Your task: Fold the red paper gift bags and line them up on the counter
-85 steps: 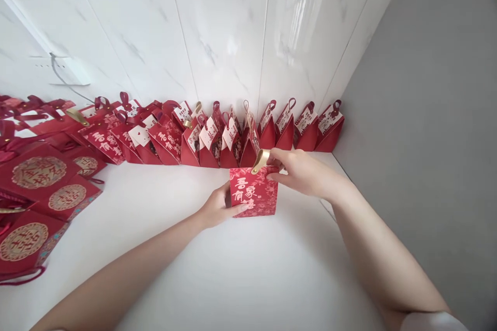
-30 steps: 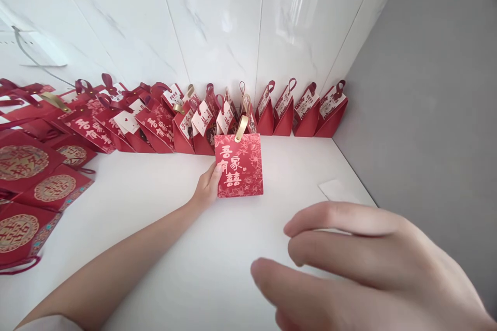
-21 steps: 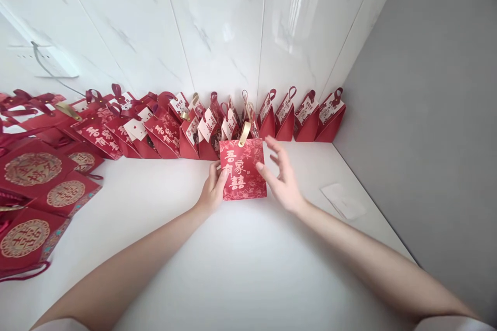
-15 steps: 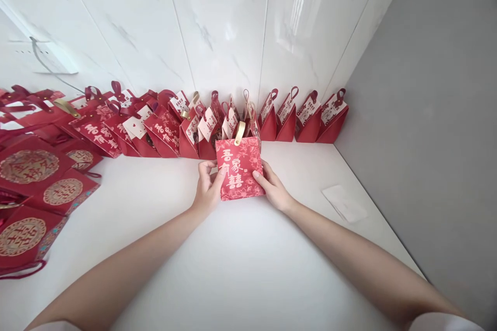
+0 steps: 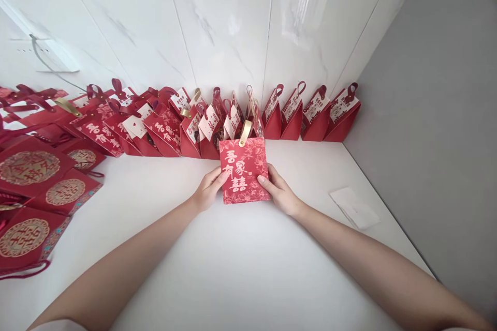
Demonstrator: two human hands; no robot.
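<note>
Between my two hands is a red gift box (image 5: 245, 173) with pale Chinese characters, a pink flower print and a gold strap handle (image 5: 245, 133) at its top. My left hand (image 5: 210, 187) grips its left side, the thumb on the front edge. On the right side, my right hand (image 5: 282, 191) pinches the box with the thumb on the front face and the fingers behind, out of sight. The box is held upright, front towards me. Right behind it stand more red and white gift boxes (image 5: 232, 120), partly covered by it.
A row of red gift boxes (image 5: 341, 116) lines the tiled wall. Flat red pouches with gold round emblems (image 5: 25, 238) lie at the left on the white table (image 5: 248, 279). A white paper (image 5: 354, 208) lies at the right, near a grey panel (image 5: 435, 129).
The view has shifted slightly. The gift box appears a little to the right and slightly larger, with both hands still on it. My left thumb has moved towards its left edge.
</note>
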